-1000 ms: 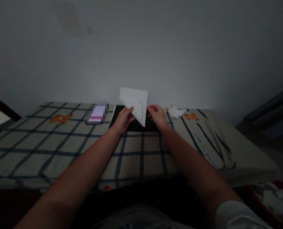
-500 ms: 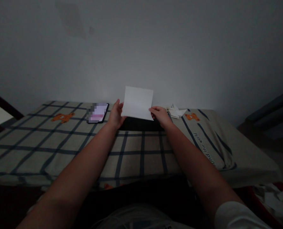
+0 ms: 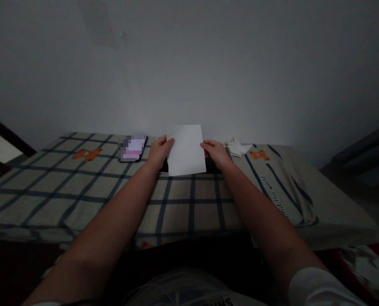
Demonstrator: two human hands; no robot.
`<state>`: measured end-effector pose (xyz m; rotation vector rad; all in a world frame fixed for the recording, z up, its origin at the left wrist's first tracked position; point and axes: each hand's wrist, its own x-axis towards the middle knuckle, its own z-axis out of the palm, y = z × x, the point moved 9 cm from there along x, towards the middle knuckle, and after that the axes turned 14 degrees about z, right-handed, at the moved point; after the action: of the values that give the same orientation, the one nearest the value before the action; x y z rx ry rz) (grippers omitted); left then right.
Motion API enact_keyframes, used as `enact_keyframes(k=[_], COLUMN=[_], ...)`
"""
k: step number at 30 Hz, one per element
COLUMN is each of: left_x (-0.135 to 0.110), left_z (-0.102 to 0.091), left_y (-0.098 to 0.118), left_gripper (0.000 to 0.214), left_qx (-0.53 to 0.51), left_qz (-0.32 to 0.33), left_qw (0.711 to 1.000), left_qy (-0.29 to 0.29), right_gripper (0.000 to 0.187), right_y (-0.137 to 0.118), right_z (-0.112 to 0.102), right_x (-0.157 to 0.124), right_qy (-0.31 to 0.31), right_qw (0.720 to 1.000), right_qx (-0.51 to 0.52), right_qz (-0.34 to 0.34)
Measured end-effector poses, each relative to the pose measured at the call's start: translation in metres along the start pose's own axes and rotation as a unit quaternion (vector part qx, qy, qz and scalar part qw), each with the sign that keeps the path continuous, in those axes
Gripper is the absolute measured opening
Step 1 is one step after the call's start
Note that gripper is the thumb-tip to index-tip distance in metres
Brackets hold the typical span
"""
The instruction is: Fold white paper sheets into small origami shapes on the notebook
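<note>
A plain white sheet of paper (image 3: 186, 149) is held up between my two hands, one at each side edge. My left hand (image 3: 160, 149) pinches its left edge with the thumb on the near face. At the right edge, my right hand (image 3: 214, 152) grips the paper between thumb and fingers. Behind and below the sheet lies a flat black thing (image 3: 213, 166), mostly covered, so its kind cannot be made out. Folded white paper (image 3: 238, 147), with pointed flaps, lies just to the right of my right hand.
A phone (image 3: 133, 148) with a lit, blurred screen lies left of my left hand. Everything rests on a checked cloth (image 3: 176, 212) with bear prints, against a grey wall (image 3: 189, 63). At the lower right, a red container (image 3: 342, 267) holds crumpled white pieces.
The paper has turned from wider than tall to taller than wide, its lower edge now nearer me. My left hand has closed on its left edge, thumb in front.
</note>
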<state>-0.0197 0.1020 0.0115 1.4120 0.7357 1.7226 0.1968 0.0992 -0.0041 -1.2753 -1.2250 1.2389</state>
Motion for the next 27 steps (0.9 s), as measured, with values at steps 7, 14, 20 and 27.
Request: enact_keyframes(k=[7,14,20,27], left_x=[0.005,-0.002,-0.014,-0.028], left_z=[0.000,0.020,0.040,0.052], left_y=[-0.010,-0.004,-0.007,-0.005], left_gripper=[0.055,0.036,0.043,0.055], left_qx=[-0.108,-0.100,-0.091,-0.063], left_qz=[-0.076,-0.108,-0.123,-0.168], left_qw=[0.991,0.987,0.971,0.937], left_qy=[0.015,-0.069,-0.184,-0.298], right_gripper=[0.025,0.029,0.025,0.027], right_y=[0.003,0.006,0.003,0.000], right_z=[-0.005,-0.008,-0.005,-0.004], right_x=[0.002,0.003,0.001,-0.002], right_qy=[0.020,0.027,0.012,0.002], right_qw=[1.000,0.999,1.000,1.000], right_qx=[-0.021,-0.030,-0.013,-0.003], right_qz=[-0.013,-0.007,-0.008,-0.006])
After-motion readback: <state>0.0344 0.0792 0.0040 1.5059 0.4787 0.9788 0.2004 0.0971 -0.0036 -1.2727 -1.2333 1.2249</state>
